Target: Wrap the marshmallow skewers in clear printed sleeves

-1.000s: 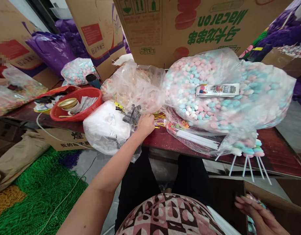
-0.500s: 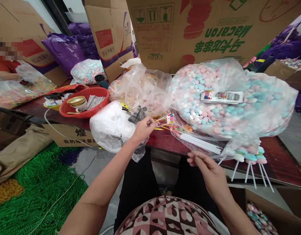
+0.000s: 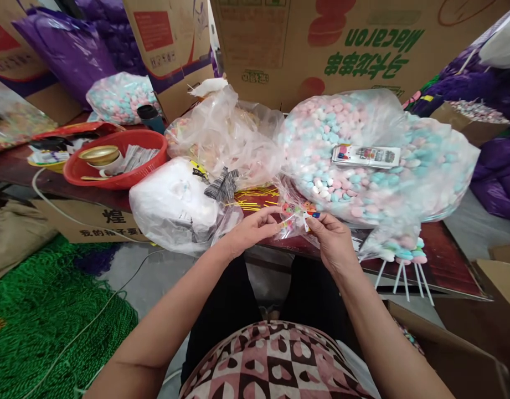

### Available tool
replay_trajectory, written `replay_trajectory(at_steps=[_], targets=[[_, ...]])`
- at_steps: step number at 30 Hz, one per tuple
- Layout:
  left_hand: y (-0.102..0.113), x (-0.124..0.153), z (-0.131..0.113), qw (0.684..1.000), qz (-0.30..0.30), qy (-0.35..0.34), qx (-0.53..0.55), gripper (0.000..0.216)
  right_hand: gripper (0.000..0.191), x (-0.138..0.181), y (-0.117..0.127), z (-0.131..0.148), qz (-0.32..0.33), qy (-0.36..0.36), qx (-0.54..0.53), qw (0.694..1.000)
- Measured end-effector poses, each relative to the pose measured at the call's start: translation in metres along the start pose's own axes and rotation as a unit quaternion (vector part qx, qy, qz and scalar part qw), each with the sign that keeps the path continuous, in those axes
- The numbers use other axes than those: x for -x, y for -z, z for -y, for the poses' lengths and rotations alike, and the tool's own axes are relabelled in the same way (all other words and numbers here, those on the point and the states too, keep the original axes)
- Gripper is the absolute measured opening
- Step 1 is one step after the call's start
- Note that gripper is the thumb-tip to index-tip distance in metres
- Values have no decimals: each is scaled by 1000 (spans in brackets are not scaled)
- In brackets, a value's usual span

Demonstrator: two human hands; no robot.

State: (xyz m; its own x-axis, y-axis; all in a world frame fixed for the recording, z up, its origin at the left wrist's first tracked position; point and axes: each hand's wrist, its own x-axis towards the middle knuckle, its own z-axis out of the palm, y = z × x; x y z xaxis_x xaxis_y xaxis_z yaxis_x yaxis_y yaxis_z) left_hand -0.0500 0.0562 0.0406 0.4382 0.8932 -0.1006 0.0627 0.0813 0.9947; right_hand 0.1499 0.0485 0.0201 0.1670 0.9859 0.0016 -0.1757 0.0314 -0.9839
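My left hand (image 3: 250, 233) and my right hand (image 3: 331, 239) meet at the table's front edge, both pinched on a small clear packet of coloured sweets (image 3: 294, 219). The left fingers also seem to hold a thin yellow twist tie, too small to be sure. Behind the packet lie loose yellow twist ties (image 3: 252, 199). A big clear bag of pink, blue and white marshmallows (image 3: 371, 160) lies right behind my right hand, with a printed card (image 3: 366, 156) on top. Marshmallow sticks (image 3: 404, 260) poke over the table edge at the right.
A white bag (image 3: 175, 205) and a crumpled clear bag (image 3: 230, 138) sit left of my hands. Further left is a red basin (image 3: 113, 160) holding a gold lid. Cardboard boxes (image 3: 321, 44) wall the back. Green beads (image 3: 51, 310) cover the floor at left; an open carton (image 3: 449, 349) stands at right.
My right hand rose from near my lap to the table edge. My left hand moved right from the twist ties. Both now pinch the sweet packet. The camera shifted slightly left.
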Motion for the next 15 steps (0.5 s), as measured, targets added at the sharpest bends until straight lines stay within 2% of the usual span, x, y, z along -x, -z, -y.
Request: replay_trajectory(at_steps=[2, 5, 9, 13, 15], targets=[[1, 3, 1, 998, 38, 32, 43, 42, 32, 5, 3, -1, 9, 16, 18, 1000], [1, 6, 2, 994, 54, 54, 73, 34, 29, 10, 5, -2, 38, 31, 48, 998], [-2, 7, -1, 993, 57, 55, 86, 31, 28, 13, 7, -4, 66, 38, 78, 994], [-5, 7, -1, 994, 66, 59, 65, 31, 28, 16, 10, -4, 55, 37, 100, 993], [-7, 7, 1, 996, 44, 66, 30, 31, 30, 18, 11, -5, 39, 40, 122, 991]])
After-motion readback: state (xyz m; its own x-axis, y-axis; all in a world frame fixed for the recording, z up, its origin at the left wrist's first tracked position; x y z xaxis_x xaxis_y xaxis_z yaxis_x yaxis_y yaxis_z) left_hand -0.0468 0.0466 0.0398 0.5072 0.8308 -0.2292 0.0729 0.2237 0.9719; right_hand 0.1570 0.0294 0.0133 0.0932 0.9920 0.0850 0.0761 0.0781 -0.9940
